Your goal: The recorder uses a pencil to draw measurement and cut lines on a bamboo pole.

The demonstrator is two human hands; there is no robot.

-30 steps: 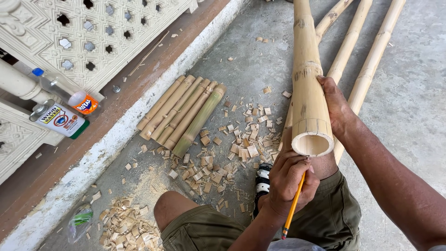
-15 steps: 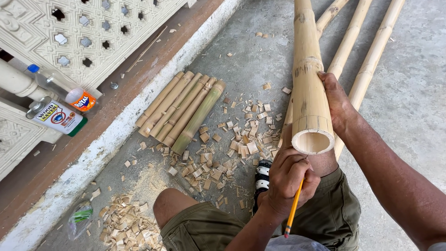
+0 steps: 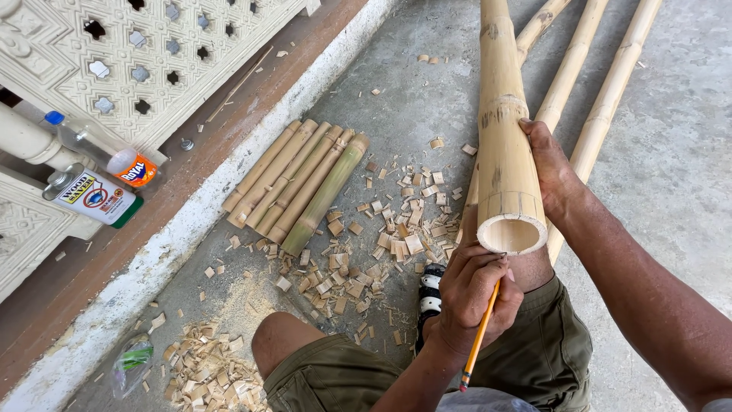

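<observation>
Left: white-labelled tin (image 3: 90, 197) and orange-labelled bottle (image 3: 103, 149) on brick ledge; centre: left hand (image 3: 474, 294) gripping yellow pencil (image 3: 479, 337), right hand (image 3: 555, 177) clasping thick bamboo pole (image 3: 505, 130); cut bamboo lengths (image 3: 297, 183) among chips.

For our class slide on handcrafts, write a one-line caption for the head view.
Left hand holds a pencil at the bamboo pole's cut end; right hand steadies it.

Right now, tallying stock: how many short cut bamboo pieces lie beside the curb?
5, side by side in one row on the concrete next to the white curb, left of the wood chips. None appear hidden.
</observation>
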